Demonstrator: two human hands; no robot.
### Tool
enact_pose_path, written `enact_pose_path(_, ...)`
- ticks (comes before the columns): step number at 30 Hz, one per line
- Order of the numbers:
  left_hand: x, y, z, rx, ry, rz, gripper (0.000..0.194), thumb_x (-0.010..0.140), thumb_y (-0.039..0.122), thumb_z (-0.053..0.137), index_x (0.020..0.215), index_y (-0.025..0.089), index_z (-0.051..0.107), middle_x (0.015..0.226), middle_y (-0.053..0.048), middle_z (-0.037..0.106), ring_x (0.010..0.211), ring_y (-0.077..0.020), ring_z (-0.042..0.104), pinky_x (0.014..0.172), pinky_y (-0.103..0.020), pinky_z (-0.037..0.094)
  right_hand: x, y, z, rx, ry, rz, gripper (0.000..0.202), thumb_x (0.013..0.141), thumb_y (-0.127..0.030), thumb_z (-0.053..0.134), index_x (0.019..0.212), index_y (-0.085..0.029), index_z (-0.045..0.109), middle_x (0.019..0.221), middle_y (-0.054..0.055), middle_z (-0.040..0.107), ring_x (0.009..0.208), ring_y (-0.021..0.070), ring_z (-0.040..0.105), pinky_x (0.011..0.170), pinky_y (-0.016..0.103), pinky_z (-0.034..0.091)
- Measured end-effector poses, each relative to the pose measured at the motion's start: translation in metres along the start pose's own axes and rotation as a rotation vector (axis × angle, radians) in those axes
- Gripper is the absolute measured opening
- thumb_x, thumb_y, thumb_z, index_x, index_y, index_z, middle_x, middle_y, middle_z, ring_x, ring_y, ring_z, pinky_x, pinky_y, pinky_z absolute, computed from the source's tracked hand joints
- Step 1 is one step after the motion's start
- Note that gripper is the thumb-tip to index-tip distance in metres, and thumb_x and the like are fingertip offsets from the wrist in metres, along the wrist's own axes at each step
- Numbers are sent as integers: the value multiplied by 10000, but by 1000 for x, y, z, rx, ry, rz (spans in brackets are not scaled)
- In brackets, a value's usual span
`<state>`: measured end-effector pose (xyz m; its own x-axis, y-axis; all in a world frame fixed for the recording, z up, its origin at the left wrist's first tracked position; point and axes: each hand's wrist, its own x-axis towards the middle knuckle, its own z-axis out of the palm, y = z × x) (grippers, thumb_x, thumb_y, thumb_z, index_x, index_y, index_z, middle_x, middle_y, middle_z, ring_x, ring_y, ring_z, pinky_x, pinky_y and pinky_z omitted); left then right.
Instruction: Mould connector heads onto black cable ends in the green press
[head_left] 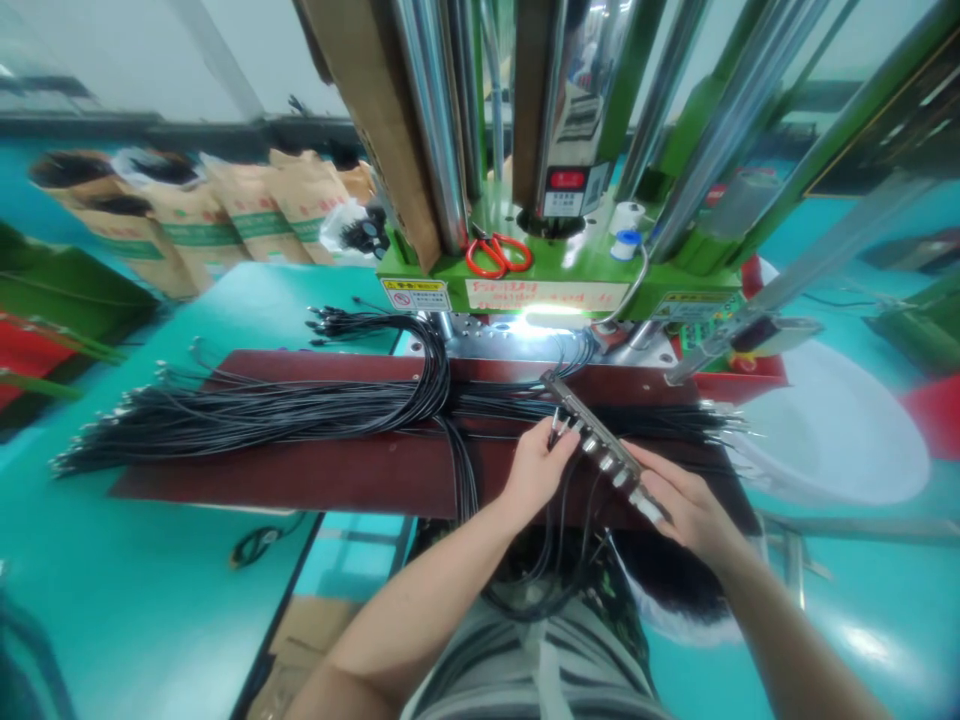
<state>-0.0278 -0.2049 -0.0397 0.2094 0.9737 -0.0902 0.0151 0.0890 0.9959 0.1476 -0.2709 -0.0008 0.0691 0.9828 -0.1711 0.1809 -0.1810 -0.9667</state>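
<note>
A long metal fixture bar (600, 430) with a row of silver pieces along it is tilted down to the right above the dark red board (300, 480). My right hand (686, 500) grips the bar's lower right end. Near its upper left part, my left hand (541, 465) pinches a cable end with a small metal tip against the bar. Black cables (285, 405) lie in a thick bundle across the board, and a few loose ones hang below my hands.
A green press (450, 268) with a bright lamp stands just beyond the board, with red-handled scissors (499, 256) and a thread spool (625, 244) on it. A white round tub (885, 430) is at the right. Paper sacks (202, 230) stand at the back left.
</note>
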Motion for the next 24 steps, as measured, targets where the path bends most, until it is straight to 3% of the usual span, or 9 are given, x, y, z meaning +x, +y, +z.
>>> enact_pose_path(4, 0, -4, -2, -51, -13, -65, 246, 736, 365, 571, 628, 172, 464, 474, 77, 382, 442, -53, 315, 461, -179, 256, 0, 3, 0, -132, -3, -64, 374, 734, -402, 622, 1071, -246, 664, 1121, 51, 627, 1032, 264, 576, 855, 383, 498)
enact_pose_path(10, -1, 1, -5, -94, -9, -63, 286, 759, 416, 539, 634, 162, 501, 510, 45, 464, 444, -57, 375, 440, -177, 281, -2, 8, -1, -168, -16, -108, 363, 757, -327, 608, 1106, -233, 642, 1145, 42, 614, 1061, 253, 561, 939, 397, 436)
enact_pose_path(13, -4, 7, -12, -160, 95, -10, 308, 798, 458, 476, 698, 170, 518, 515, 35, 492, 436, -65, 405, 420, -176, 291, -1, 3, -2, -128, -14, -96, 313, 743, -310, 620, 1042, -237, 677, 1125, 42, 624, 1039, 257, 574, 877, 379, 486)
enact_pose_path(15, -5, 8, -16, -189, 161, -2, 313, 812, 481, 452, 738, 182, 506, 438, 69, 409, 372, -58, 340, 388, -177, 249, -1, 1, -3, -97, -8, -58, 291, 741, -312, 617, 1012, -235, 692, 1103, 49, 636, 1010, 262, 589, 789, 355, 534)
enact_pose_path(18, -7, 5, -17, -137, 107, 11, 349, 848, 490, 376, 720, 183, 484, 403, 87, 318, 355, -57, 286, 397, -182, 234, -1, 2, -3, -65, -10, -9, 312, 758, -300, 595, 1056, -252, 671, 1118, 43, 628, 981, 257, 604, 702, 321, 561)
enact_pose_path(24, -3, 0, -12, 137, 13, 112, 289, 832, 372, 445, 640, 158, 472, 575, 43, 430, 560, -78, 375, 550, -199, 294, 1, 9, -8, -177, -137, -103, 340, 797, -258, 555, 1129, -244, 625, 1142, 22, 616, 1001, 232, 600, 764, 299, 546)
